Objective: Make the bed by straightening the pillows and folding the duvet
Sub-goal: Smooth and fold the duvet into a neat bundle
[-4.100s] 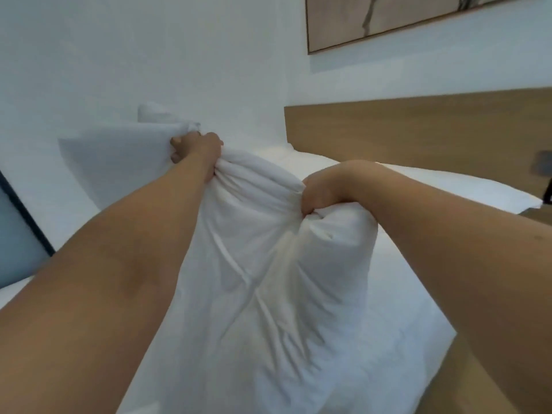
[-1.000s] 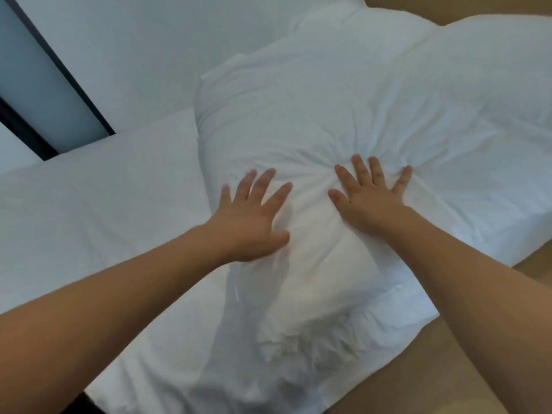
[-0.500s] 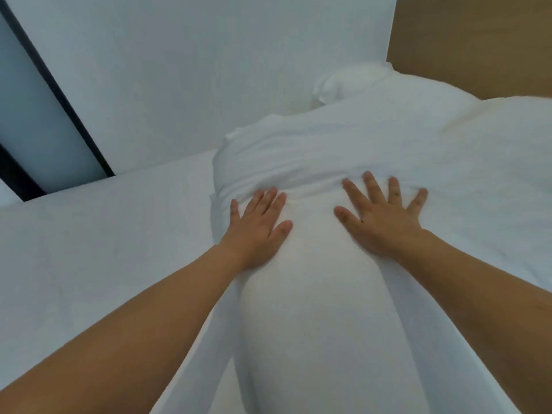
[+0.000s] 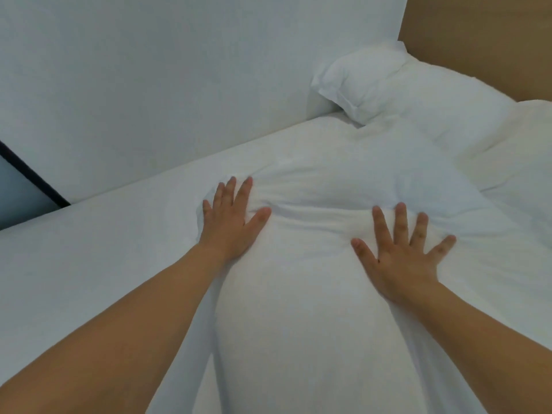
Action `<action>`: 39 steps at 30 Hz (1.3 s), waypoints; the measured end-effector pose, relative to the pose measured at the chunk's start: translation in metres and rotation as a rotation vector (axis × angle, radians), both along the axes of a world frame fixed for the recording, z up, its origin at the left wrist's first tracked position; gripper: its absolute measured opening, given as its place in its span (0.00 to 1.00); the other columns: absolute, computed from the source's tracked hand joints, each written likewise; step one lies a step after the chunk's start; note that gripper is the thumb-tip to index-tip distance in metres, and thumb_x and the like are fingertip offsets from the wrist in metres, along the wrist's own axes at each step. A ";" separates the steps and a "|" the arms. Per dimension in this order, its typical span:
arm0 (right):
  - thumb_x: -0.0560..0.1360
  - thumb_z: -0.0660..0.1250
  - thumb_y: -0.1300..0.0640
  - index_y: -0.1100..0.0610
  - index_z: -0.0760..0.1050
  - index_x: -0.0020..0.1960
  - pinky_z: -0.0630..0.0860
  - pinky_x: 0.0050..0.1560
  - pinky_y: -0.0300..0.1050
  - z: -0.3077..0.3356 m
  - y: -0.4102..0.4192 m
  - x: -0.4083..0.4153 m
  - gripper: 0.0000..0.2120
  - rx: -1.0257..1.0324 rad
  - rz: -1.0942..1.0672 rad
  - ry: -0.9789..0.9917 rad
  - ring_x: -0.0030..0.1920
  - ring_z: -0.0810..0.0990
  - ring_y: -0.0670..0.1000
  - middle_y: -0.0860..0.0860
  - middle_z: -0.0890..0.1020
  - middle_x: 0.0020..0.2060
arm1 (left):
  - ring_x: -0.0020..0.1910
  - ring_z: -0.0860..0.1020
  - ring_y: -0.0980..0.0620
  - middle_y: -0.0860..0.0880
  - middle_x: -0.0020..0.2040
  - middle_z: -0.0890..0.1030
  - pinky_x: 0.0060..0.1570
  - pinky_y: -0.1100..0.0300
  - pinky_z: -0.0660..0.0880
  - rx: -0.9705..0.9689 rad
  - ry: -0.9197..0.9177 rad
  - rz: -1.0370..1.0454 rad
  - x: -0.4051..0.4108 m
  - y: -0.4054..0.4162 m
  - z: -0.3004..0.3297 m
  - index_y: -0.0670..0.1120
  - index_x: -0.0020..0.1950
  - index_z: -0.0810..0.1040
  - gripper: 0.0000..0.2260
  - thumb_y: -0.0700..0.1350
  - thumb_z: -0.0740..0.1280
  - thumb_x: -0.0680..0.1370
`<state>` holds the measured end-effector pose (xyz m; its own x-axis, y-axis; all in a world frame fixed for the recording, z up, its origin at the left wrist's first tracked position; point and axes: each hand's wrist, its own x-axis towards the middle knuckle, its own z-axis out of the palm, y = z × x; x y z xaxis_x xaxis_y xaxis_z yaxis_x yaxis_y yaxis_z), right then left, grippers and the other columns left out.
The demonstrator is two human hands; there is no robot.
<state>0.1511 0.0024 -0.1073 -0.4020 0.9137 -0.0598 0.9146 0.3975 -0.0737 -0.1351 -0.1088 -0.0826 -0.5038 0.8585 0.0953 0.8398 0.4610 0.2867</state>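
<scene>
Head view: my left hand (image 4: 231, 225) and right hand (image 4: 401, 252), fingers spread flat, press the plump white fabric pillow (image 4: 313, 279) lying on the white-sheeted bed (image 4: 104, 249) near the wooden headboard (image 4: 478, 40).

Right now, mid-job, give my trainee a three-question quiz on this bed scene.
1. True or false: the left hand lies flat on the near pillow.
2. The right hand is: A) clutching a corner, B) spread flat on the pillow, C) off the bed.
3. What wooden thing stands behind the far pillow?

Key: 1 true; 2 B; 3 the headboard.
</scene>
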 end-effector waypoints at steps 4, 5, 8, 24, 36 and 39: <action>0.65 0.25 0.24 0.43 0.23 0.73 0.37 0.68 0.74 0.011 0.028 -0.030 0.41 -0.017 -0.047 0.033 0.75 0.30 0.59 0.50 0.28 0.74 | 0.70 0.67 0.47 0.50 0.71 0.70 0.70 0.46 0.60 0.012 -0.245 -0.053 -0.040 0.020 0.012 0.53 0.72 0.65 0.32 0.71 0.49 0.76; 0.65 0.26 0.24 0.44 0.25 0.74 0.37 0.68 0.74 0.019 0.038 -0.042 0.43 -0.012 -0.041 0.047 0.75 0.31 0.58 0.50 0.28 0.75 | 0.66 0.70 0.47 0.51 0.66 0.73 0.65 0.49 0.65 -0.004 -0.321 -0.075 -0.047 0.021 0.014 0.53 0.69 0.68 0.29 0.70 0.50 0.76; 0.68 0.32 0.25 0.45 0.27 0.75 0.35 0.70 0.71 0.050 0.065 -0.087 0.42 0.069 0.128 0.081 0.76 0.31 0.54 0.48 0.29 0.75 | 0.59 0.75 0.50 0.55 0.61 0.76 0.56 0.54 0.69 -0.115 -0.470 -0.074 -0.063 0.017 0.025 0.55 0.65 0.69 0.26 0.70 0.53 0.76; 0.72 0.45 0.26 0.48 0.53 0.76 0.36 0.71 0.65 0.043 0.126 -0.077 0.40 0.285 0.277 -0.011 0.78 0.48 0.54 0.51 0.51 0.78 | 0.54 0.77 0.46 0.48 0.56 0.79 0.50 0.54 0.70 -0.412 -0.094 0.006 -0.043 0.054 0.001 0.48 0.59 0.72 0.19 0.60 0.52 0.81; 0.67 0.45 0.20 0.54 0.59 0.73 0.70 0.58 0.54 0.035 0.152 0.062 0.48 -0.319 -0.365 0.205 0.64 0.74 0.58 0.55 0.73 0.67 | 0.78 0.47 0.41 0.52 0.80 0.44 0.70 0.30 0.46 -0.059 0.121 -0.547 0.113 0.233 0.003 0.68 0.75 0.39 0.26 0.68 0.44 0.79; 0.69 0.44 0.22 0.56 0.63 0.70 0.70 0.53 0.52 0.012 0.157 0.059 0.46 -0.301 -0.352 0.202 0.60 0.75 0.58 0.56 0.76 0.63 | 0.74 0.59 0.38 0.51 0.80 0.52 0.68 0.33 0.56 -0.168 0.087 -0.483 0.113 0.262 -0.017 0.70 0.74 0.37 0.26 0.70 0.41 0.77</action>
